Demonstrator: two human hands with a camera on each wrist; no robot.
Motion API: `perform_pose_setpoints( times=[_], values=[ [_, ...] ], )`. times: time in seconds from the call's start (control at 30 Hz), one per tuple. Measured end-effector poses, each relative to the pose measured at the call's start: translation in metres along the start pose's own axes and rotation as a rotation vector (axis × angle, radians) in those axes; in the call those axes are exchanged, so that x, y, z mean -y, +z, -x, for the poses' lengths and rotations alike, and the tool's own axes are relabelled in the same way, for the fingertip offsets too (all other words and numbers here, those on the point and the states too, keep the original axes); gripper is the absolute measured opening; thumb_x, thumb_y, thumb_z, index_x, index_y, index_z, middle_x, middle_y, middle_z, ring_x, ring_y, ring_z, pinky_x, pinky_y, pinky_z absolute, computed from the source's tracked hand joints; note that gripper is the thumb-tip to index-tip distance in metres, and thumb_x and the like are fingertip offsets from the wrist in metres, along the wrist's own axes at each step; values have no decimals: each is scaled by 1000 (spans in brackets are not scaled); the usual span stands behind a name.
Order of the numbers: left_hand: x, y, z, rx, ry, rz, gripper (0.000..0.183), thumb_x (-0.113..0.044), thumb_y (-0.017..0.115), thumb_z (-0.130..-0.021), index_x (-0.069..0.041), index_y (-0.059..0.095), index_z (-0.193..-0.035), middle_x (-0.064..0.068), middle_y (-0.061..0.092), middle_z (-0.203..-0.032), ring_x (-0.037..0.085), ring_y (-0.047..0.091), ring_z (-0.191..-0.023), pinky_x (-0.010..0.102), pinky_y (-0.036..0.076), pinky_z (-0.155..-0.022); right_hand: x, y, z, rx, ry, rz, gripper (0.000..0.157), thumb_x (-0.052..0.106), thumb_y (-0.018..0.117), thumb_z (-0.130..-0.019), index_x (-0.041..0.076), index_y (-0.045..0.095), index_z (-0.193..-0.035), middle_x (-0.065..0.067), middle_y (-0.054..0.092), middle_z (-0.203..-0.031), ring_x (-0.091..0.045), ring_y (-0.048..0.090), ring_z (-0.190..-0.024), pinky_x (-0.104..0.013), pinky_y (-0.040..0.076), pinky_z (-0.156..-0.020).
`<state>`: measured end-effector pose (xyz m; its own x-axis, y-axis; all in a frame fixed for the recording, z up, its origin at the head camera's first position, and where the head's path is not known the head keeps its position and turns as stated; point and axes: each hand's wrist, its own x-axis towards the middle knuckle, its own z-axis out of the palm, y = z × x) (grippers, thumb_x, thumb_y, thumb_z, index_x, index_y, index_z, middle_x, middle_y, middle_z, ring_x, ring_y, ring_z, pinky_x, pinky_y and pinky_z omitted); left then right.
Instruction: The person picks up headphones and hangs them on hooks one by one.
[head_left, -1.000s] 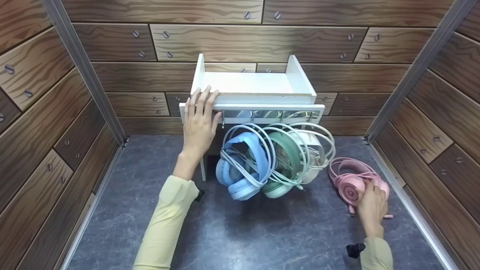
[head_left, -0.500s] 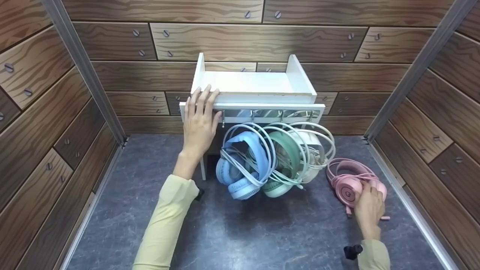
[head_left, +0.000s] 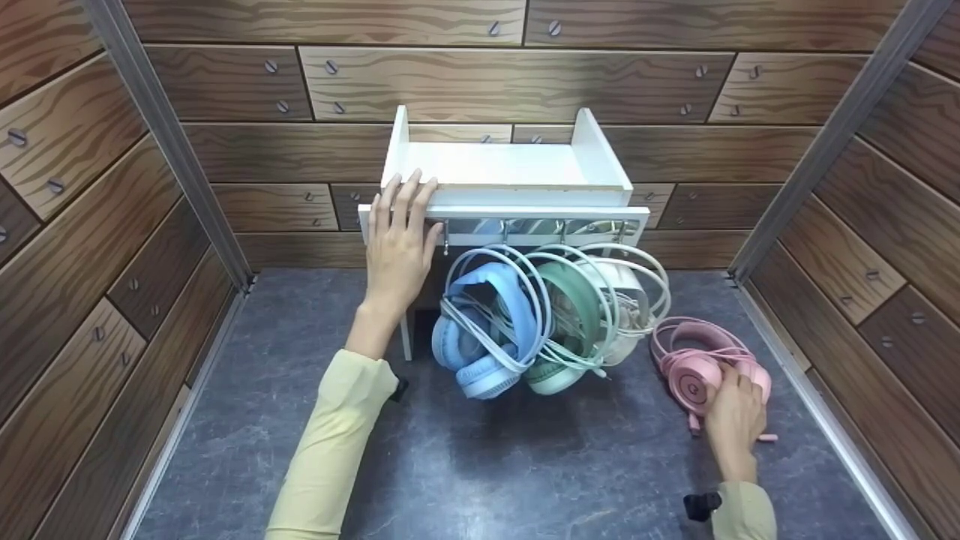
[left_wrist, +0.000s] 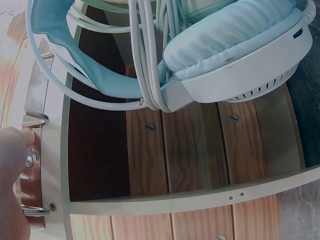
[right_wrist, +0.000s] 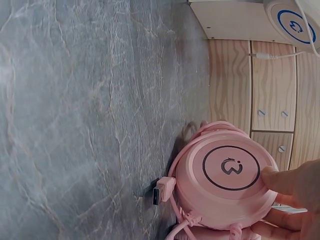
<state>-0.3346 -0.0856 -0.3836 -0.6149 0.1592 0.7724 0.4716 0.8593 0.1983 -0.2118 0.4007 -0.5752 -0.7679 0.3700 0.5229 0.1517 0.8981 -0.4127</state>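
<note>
My left hand (head_left: 397, 255) lies with straight fingers over the upper left corner of a white rack (head_left: 525, 199). Beside its thumb is a metal hook (head_left: 447, 244). Blue headphones (head_left: 514, 300), green headphones (head_left: 559, 386) and white headphones (head_left: 621, 349) hang from the rack's other hooks with their cables looped. On the floor at right, my right hand (head_left: 736, 420) grips pink headphones (head_left: 691, 381) by the ear cups. In the right wrist view its thumb presses the round face of one pink ear cup (right_wrist: 227, 195), and a USB plug (right_wrist: 164, 191) sticks out beside it.
The grey marbled floor (head_left: 300, 420) is bounded by wood-patterned walls (head_left: 517, 82) and metal corner posts (head_left: 825, 127). A metal strip (head_left: 832, 431) runs along the right wall, close to the pink headphones. The rack carries a raised white shelf (head_left: 495, 165) on top.
My right hand and the pink headphones have shifted slightly left, toward the rack. My left hand has stayed in place on the rack.
</note>
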Motion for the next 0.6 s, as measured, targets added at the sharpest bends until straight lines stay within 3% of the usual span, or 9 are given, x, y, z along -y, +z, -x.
perform_pose_setpoints(
  times=[0.6],
  values=[
    [0,0,-1,-6,1,-4,56,-32,55,-104,-22,37,-156,2,32,-163,26,19,-153,45,11,-125,7,-2,6,16,30,-7,35,3,69,-90,-2,61,-123,-33,60,-112,-55,53,-105,-67,42,-79]
  ],
)
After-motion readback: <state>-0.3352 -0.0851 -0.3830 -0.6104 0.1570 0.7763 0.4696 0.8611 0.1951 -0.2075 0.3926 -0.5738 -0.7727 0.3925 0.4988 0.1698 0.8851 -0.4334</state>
